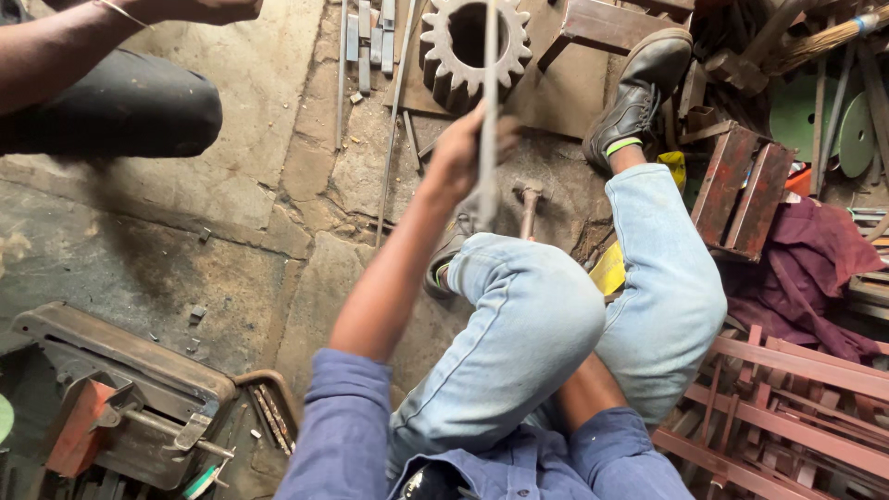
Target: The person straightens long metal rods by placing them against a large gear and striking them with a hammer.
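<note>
My left hand [458, 153] is stretched out in front of me and closed around a thin grey metal rod [489, 56] that runs straight away from me across the floor. My right forearm [588, 389] goes down between my bent knees in light blue jeans, and its hand is hidden behind my thigh. A hammer [529, 204] lies on the stone floor just right of the held rod, near my left foot. A large rusty toothed gear [444, 69] lies beyond my left hand.
Another person's arm and dark-trousered knee [120, 111] are at the top left. A metal machine base with a vice-like part [120, 370] sits at the lower left. Red-painted metal frames [787, 426] and a red box section [741, 185] crowd the right side. Short bars [366, 37] lie by the gear.
</note>
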